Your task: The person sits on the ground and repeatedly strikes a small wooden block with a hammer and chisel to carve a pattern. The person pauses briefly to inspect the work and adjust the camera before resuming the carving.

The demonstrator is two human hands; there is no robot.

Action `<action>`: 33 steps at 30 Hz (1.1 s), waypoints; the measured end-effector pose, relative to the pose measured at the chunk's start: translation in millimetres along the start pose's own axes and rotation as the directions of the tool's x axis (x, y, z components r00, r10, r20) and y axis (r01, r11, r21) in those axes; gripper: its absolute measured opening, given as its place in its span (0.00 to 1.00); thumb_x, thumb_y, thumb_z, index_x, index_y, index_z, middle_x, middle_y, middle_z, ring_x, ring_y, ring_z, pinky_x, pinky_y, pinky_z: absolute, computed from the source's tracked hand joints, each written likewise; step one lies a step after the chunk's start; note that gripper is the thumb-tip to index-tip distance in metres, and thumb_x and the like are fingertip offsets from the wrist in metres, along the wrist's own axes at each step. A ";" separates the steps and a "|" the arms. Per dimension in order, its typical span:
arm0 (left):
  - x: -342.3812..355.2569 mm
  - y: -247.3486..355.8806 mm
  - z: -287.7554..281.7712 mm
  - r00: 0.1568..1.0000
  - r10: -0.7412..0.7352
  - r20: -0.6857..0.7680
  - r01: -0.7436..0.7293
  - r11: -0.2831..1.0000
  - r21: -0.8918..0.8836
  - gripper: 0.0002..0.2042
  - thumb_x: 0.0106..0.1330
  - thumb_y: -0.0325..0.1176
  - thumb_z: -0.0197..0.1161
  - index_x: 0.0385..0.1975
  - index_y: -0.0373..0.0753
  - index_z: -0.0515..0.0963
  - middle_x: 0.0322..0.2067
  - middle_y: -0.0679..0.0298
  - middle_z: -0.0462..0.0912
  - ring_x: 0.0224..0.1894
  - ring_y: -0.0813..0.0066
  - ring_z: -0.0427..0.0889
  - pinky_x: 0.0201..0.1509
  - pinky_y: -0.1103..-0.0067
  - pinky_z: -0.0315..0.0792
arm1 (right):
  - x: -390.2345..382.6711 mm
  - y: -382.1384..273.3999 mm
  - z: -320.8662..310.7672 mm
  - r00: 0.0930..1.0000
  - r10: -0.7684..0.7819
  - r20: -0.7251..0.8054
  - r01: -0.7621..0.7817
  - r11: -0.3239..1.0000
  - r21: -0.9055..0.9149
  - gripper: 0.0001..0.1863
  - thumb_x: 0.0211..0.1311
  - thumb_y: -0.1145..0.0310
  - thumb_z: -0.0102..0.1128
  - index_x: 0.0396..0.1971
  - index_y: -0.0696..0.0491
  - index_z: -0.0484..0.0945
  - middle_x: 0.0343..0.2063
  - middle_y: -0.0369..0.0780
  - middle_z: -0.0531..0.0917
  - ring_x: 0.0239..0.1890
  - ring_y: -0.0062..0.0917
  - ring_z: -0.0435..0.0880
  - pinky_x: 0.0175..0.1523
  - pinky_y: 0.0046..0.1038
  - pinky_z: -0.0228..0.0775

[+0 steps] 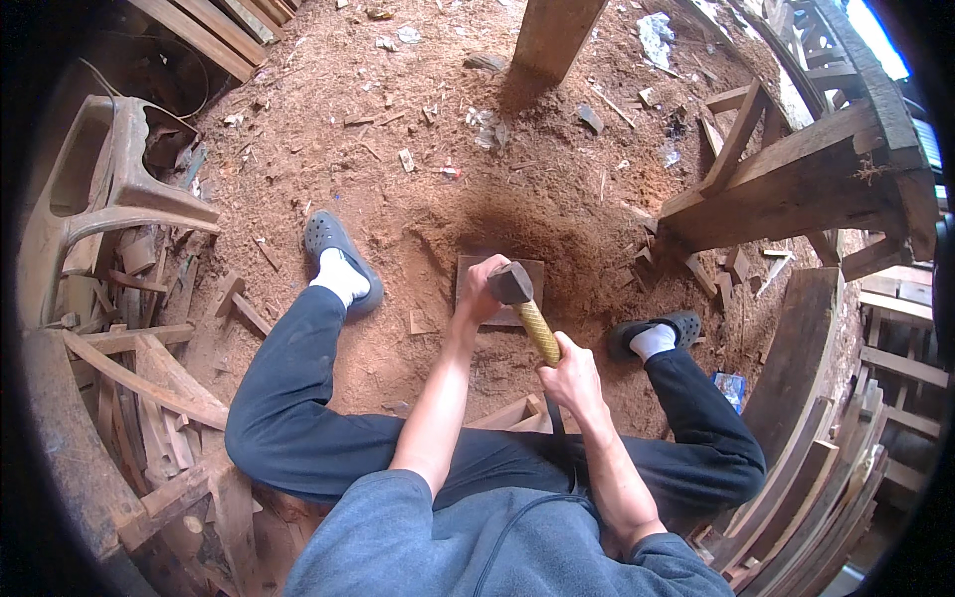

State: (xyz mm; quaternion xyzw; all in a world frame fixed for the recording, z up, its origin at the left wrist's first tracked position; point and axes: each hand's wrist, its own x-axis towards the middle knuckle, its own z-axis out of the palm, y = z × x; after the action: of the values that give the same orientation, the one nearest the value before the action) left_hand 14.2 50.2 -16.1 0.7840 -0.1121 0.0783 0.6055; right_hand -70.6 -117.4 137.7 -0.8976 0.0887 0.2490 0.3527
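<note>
My right hand (574, 380) is wrapped round the yellow handle of a hammer (535, 331). The hammer's dark, blocky head (511, 285) is at the far end of the handle, overlapping my left hand in this view. My left hand (481, 290) is closed over a flat square board (527, 269) between my feet. The hammer head hides part of its fingers, and whatever they may hold cannot be made out. Sawdust surrounds the board.
A wooden post (557, 45) stands ahead, and a heavy timber frame (796, 184) is at right. Stacked planks (816, 488) line the lower right. On the left are a worn plastic chair (124, 189) and wood offcuts (164, 388). Wood scraps and litter dot the sawdust-covered ground (328, 109).
</note>
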 end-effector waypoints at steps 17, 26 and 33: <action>5.9 13.0 11.2 0.995 -0.053 -0.084 0.060 0.995 0.084 0.07 0.48 0.27 0.67 0.26 0.39 0.76 0.25 0.56 0.82 0.29 0.57 0.83 0.32 0.72 0.76 | 10.3 10.5 7.9 0.971 0.230 0.059 -0.236 0.966 0.103 0.17 0.46 0.64 0.64 0.34 0.60 0.81 0.26 0.51 0.84 0.32 0.36 0.85 0.41 0.34 0.74; 9.8 22.7 6.5 0.987 -0.148 -0.066 0.152 0.987 0.054 0.12 0.44 0.33 0.73 0.24 0.39 0.75 0.23 0.57 0.82 0.28 0.60 0.83 0.31 0.72 0.76 | -25.8 -28.6 -90.7 0.907 -0.172 -0.383 0.323 0.870 0.372 0.06 0.45 0.77 0.61 0.19 0.55 0.72 0.13 0.31 0.73 0.11 0.14 0.67 0.16 0.19 0.58; 7.4 13.8 13.8 0.984 -0.117 -0.132 0.119 0.993 0.008 0.10 0.44 0.30 0.70 0.23 0.39 0.74 0.22 0.57 0.81 0.26 0.58 0.83 0.30 0.72 0.76 | -38.1 -53.4 -80.9 0.729 -0.197 -0.656 0.639 0.539 0.548 0.03 0.51 0.80 0.51 0.22 0.56 0.69 0.11 0.37 0.69 0.11 0.24 0.66 0.20 0.25 0.63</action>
State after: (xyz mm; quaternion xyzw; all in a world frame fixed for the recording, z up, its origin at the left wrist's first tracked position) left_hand 17.4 32.9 -4.8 0.7872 -0.0248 0.0944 0.6090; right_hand -54.3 -133.6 239.3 -0.6942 0.0464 -0.1591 0.7004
